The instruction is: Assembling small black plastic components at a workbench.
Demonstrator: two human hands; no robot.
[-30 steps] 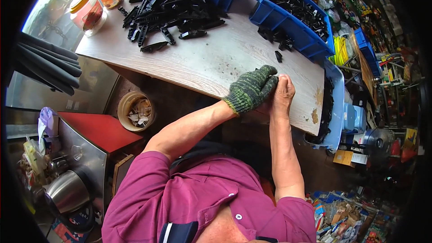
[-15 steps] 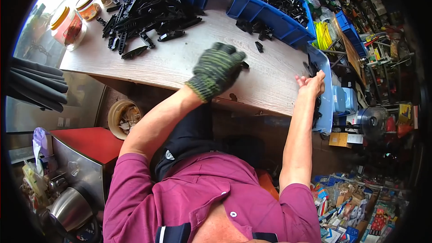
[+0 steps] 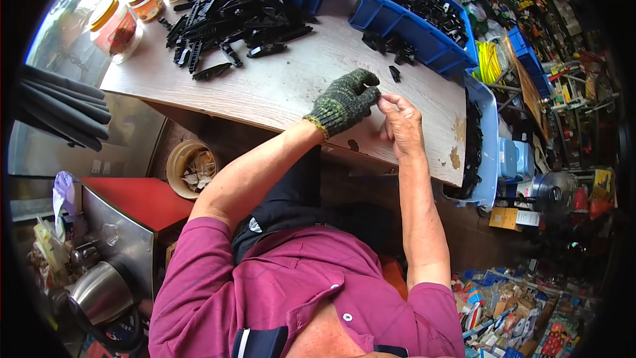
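Observation:
My left hand [image 3: 344, 102], in a dark green knitted glove, is above the table [image 3: 298, 86] near its front edge with its fingers curled. My bare right hand [image 3: 404, 124] meets the glove's fingertips with thumb and forefinger pinched together. Whatever lies between the two hands is too small or hidden to make out. Just beyond them a single black plastic part [image 3: 395, 73] lies on the table, and a small group of similar parts [image 3: 389, 46] sits against a blue bin. A large heap of long black plastic parts [image 3: 232, 26] spreads at the far left.
Two blue bins [image 3: 414, 32] with black parts stand along the back. A light blue tub [image 3: 489, 139] holding black parts [image 3: 472, 152] hangs by the table's right end. Lidded jars [image 3: 114, 30] stand far left. Below are a waste bucket [image 3: 177, 169] and a red-topped cabinet [image 3: 132, 202].
My right hand has left the light blue tub and come leftward to the glove. The black part that showed beside the glove is now out of sight. The view has shifted slightly.

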